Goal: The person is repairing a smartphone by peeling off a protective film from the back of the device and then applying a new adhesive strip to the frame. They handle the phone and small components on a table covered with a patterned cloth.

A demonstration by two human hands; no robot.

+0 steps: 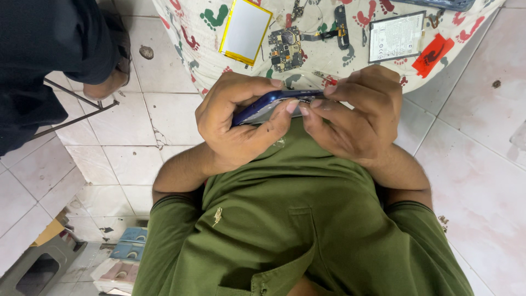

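Observation:
Both my hands hold a blue phone body (257,108) edge-on, close in front of my green shirt (296,219). My left hand (235,123) wraps around its left end, with the thumb on the lower edge. At the phone's right end, the fingertips of my right hand (356,112) pinch it, and thumb and forefinger meet at the seam. Most of the phone is hidden by my fingers.
Beyond my hands lies a white cloth with footprint patterns (203,55), bearing a yellow-edged white panel (245,30), a circuit board (285,48), a flat battery (395,37) and a red piece (433,55). A person in dark clothes (44,60) is at the upper left. A grey stool (38,268) stands on the tiled floor.

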